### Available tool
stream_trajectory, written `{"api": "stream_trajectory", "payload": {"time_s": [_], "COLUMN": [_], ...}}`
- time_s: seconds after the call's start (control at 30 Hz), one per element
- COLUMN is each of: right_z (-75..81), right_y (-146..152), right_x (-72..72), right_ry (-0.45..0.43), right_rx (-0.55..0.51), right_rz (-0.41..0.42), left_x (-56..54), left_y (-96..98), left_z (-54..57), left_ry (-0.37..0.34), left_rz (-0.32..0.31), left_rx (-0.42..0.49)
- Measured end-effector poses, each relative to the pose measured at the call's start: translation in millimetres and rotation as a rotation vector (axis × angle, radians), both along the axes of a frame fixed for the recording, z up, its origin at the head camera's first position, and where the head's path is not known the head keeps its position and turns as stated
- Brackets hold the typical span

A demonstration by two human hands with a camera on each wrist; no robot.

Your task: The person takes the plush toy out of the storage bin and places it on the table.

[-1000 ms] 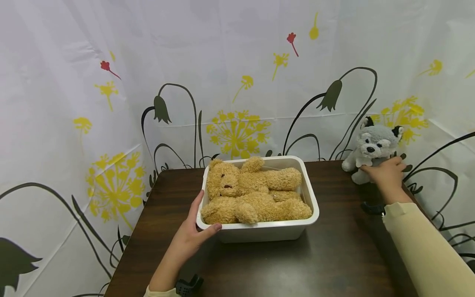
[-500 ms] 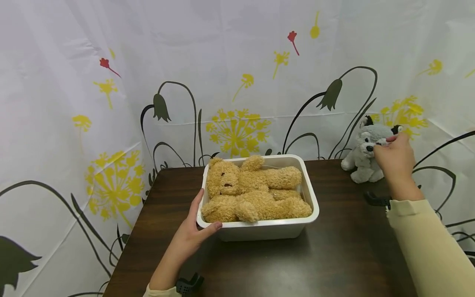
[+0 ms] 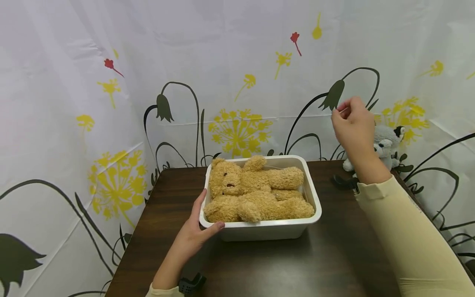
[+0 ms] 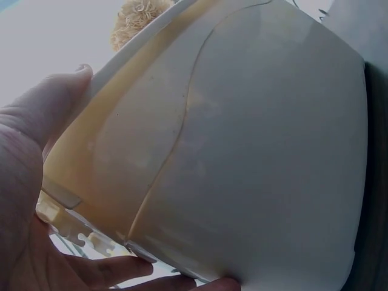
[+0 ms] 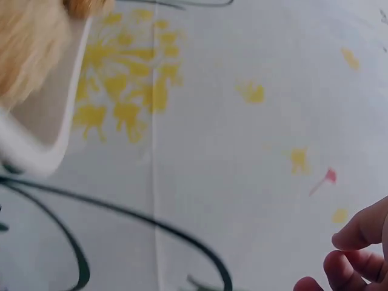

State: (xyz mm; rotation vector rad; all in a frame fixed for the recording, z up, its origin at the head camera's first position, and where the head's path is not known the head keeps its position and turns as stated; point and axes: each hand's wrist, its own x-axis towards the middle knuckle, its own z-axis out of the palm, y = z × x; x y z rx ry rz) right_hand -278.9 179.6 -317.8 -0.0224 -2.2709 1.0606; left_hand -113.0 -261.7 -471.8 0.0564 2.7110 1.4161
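A tan plush teddy bear (image 3: 256,187) lies on its back in a white plastic tub (image 3: 259,225), its head toward the left end. My left hand (image 3: 194,229) holds the tub's near left corner. In the left wrist view its thumb (image 4: 60,100) lies at the rim and its fingertips (image 4: 221,285) are against the side. My right hand (image 3: 355,126) is raised above the table's right part, fingers loosely curled, holding nothing. Behind the right wrist sits a grey and white plush husky (image 3: 386,142), partly hidden by the arm.
The dark wooden table (image 3: 297,264) bears the tub and the husky. A white curtain (image 3: 222,53) printed with flowers hangs right behind the table's back edge and along its sides.
My right hand has let go of the husky, risen past its face and moved left through the air. The husky stays at the back right corner; my left hand has kept its place.
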Motion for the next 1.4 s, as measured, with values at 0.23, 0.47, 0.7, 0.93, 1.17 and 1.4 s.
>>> {"api": "stream_trajectory", "payload": {"time_s": [0.23, 0.47, 0.7, 0.93, 1.17, 1.4], "right_z": [8.4, 6.8, -9.4, -34.3, -41.0, -41.9], "right_y": [-70, -143, -190, -204, -207, -207], "right_x": [-5.3, -6.5, -9.0, -13.9, -13.1, -10.5], "right_ry": [0.136, 0.161, -0.047, -0.43, -0.601, -0.635], "right_rx": [0.019, 0.119, 0.253, 0.369, 0.579, 0.838], "right_rz": [0.145, 0.314, 0.551, 0.772, 0.884, 0.808], "left_x": [0.7, 3.0, 0.5, 1.0, 2.2, 0.3], "left_y": [0.9, -1.9, -0.8, 0.2, -1.4, -2.3], "left_z": [-1.8, 0.3, -0.5, -5.0, -3.9, -2.0], "left_ry": [0.004, -0.007, -0.013, -0.015, -0.027, -0.023], "left_rz": [-0.008, 0.002, -0.001, -0.009, 0.001, -0.002], "left_rx": [0.003, -0.006, 0.011, 0.034, 0.038, 0.022]}}
